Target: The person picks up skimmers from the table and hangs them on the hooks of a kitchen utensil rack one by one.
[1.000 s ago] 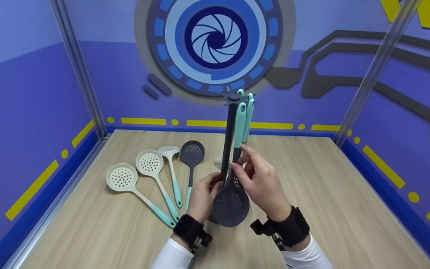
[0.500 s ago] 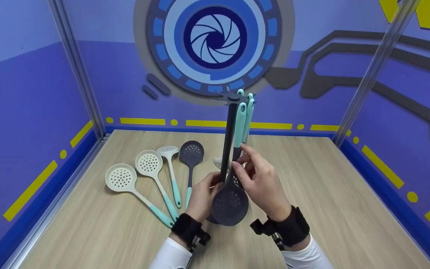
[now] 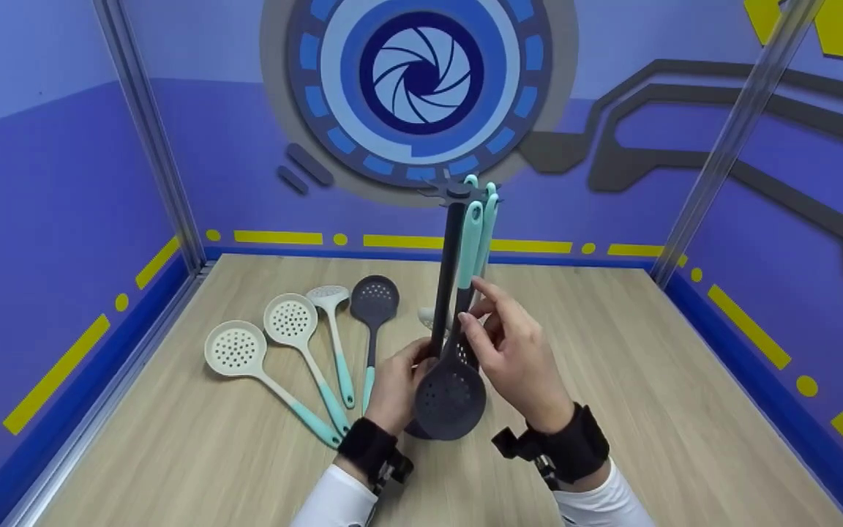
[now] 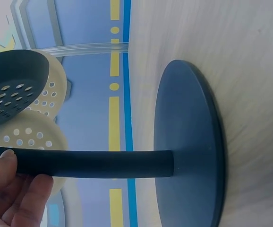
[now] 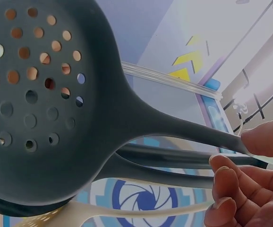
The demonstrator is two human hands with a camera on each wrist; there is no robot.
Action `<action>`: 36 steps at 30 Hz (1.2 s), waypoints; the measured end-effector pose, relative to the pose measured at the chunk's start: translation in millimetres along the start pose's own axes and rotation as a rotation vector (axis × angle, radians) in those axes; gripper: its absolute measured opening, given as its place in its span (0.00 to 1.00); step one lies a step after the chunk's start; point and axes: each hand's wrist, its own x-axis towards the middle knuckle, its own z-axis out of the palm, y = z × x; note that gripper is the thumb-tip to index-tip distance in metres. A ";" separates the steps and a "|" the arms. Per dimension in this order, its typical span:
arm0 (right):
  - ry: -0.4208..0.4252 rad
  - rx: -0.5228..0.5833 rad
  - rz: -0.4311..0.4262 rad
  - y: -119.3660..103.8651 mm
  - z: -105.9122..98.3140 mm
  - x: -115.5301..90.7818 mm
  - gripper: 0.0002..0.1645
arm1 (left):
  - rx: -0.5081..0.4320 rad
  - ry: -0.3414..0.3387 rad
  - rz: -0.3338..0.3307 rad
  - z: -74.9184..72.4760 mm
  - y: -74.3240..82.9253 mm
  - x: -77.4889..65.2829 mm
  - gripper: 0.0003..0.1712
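Observation:
A dark utensil stand (image 3: 448, 271) rises upright, with several turquoise-handled utensils hanging on its right side. My left hand (image 3: 394, 380) holds the stand's post (image 4: 94, 163) low down, above its round base (image 4: 188, 123). On the near side hangs a dark skimmer (image 3: 451, 402), its perforated bowl facing me and its handle up at the hooks. My right hand (image 3: 513, 344) is at this skimmer's stem (image 5: 188, 125), thumb and fingers loosely bent and parted around it, index fingertip at the handle's lower end. Behind it, partly hidden, hang another dark utensil and a cream skimmer (image 5: 56, 217).
Left of the stand, two cream skimmers (image 3: 235, 350) lie on the wooden table (image 3: 648, 410), beside another cream perforated utensil (image 3: 329, 296) and a dark skimmer (image 3: 375, 298). Patterned blue panels (image 3: 209, 161) with metal corner posts (image 3: 162, 139) enclose the table.
My right thumb has eased off the skimmer's stem slightly to the right, baring more of it. The left hand keeps its hold on the post, and the utensils on the table lie as before.

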 end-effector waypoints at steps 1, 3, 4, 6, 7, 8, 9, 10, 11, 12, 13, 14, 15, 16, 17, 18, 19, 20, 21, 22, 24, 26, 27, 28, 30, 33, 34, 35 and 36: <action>-0.001 0.000 0.002 0.1 -0.3 0.0 0.28 | 0.002 0.002 0.006 0.3 -0.4 -0.1 0.17; 0.000 0.002 0.007 0.0 -0.7 0.1 0.28 | 0.011 0.008 0.016 0.7 -0.9 -0.4 0.17; 0.001 0.003 0.008 0.1 -0.9 0.1 0.28 | 0.015 0.010 0.016 1.0 -1.2 -0.5 0.17; 0.004 0.002 0.007 0.6 -0.9 -0.1 0.29 | 0.016 0.014 0.015 1.5 -1.4 -0.6 0.17; 0.005 0.000 0.007 0.8 -0.9 -0.2 0.29 | 0.016 0.015 0.015 1.8 -1.5 -0.8 0.17; 0.006 0.000 0.006 0.8 -0.9 -0.3 0.29 | 0.015 0.017 0.017 2.0 -1.4 -0.9 0.17; 0.007 -0.001 0.005 0.8 -1.0 -0.3 0.29 | 0.013 0.018 0.013 2.1 -1.1 -0.9 0.17; 0.007 -0.001 0.005 0.8 -1.0 -0.3 0.29 | 0.012 0.020 0.009 2.2 -0.9 -1.1 0.17; 0.008 -0.001 0.004 0.8 -1.1 -0.3 0.29 | 0.009 0.022 0.009 2.2 -0.7 -1.2 0.17; 0.009 0.002 0.004 0.7 -1.3 -0.3 0.29 | 0.007 0.022 0.007 2.2 -0.3 -1.3 0.17; 0.009 0.003 0.006 0.5 -1.6 -0.3 0.29 | 0.007 0.024 0.007 2.3 -0.1 -1.3 0.17; 0.010 0.003 0.006 0.3 -1.7 -0.3 0.29 | 0.006 0.027 0.007 2.3 0.1 -1.5 0.17; 0.010 0.003 0.005 0.2 -1.9 -0.2 0.29 | 0.007 0.029 0.004 2.4 0.1 -1.5 0.17; 0.010 0.002 0.003 0.2 -2.0 -0.3 0.29 | 0.006 0.031 0.003 2.6 0.1 -1.6 0.17; 0.011 0.000 0.001 0.1 -2.1 -0.3 0.28 | 0.004 0.032 0.004 2.8 0.0 -1.7 0.17; 0.012 -0.002 -0.001 0.0 -2.2 -0.4 0.28 | 0.004 0.033 0.005 3.0 -0.2 -1.8 0.17; 0.014 -0.005 -0.007 0.0 -2.3 -0.5 0.28 | 0.002 0.035 0.009 3.3 -0.4 -1.9 0.17; 0.016 -0.007 -0.011 -0.1 -2.4 -0.5 0.28 | 0.002 0.037 0.011 3.5 -0.7 -2.1 0.17; 0.018 -0.007 -0.015 0.0 -2.5 -0.4 0.29 | 0.003 0.039 0.013 3.6 -1.0 -2.1 0.17; 0.020 -0.007 -0.018 0.0 -2.6 -0.4 0.29 | 0.004 0.042 0.018 3.8 -1.5 -2.2 0.17; 0.023 -0.005 -0.024 -0.2 -2.7 -0.2 0.29 | 0.004 0.047 0.027 4.1 -2.4 -2.2 0.17; 0.025 -0.006 -0.028 0.0 -2.7 -0.1 0.29 | 0.007 0.051 0.040 4.5 -3.2 -2.1 0.16; 0.026 -0.007 -0.032 0.2 -2.6 -0.2 0.29 | 0.009 0.051 0.045 4.9 -3.8 -1.9 0.16; 0.026 -0.010 -0.033 0.3 -2.6 -0.3 0.29 | 0.011 0.052 0.049 5.1 -4.1 -1.7 0.16; 0.028 -0.016 -0.034 0.4 -2.7 -0.4 0.29 | 0.013 0.053 0.060 5.6 -4.6 -1.7 0.16; 0.028 -0.026 -0.030 0.0 -3.1 -0.5 0.29 | 0.014 0.058 0.066 6.4 -4.8 -2.0 0.16; 0.028 -0.029 -0.027 -0.3 -3.4 -0.4 0.29 | 0.018 0.062 0.070 6.7 -4.8 -2.2 0.16; 0.028 -0.029 -0.025 -0.3 -3.6 -0.4 0.28 | 0.022 0.066 0.073 7.1 -4.6 -2.2 0.16; 0.027 -0.030 -0.023 -0.4 -3.9 -0.5 0.28 | 0.028 0.071 0.073 7.6 -4.6 -2.2 0.16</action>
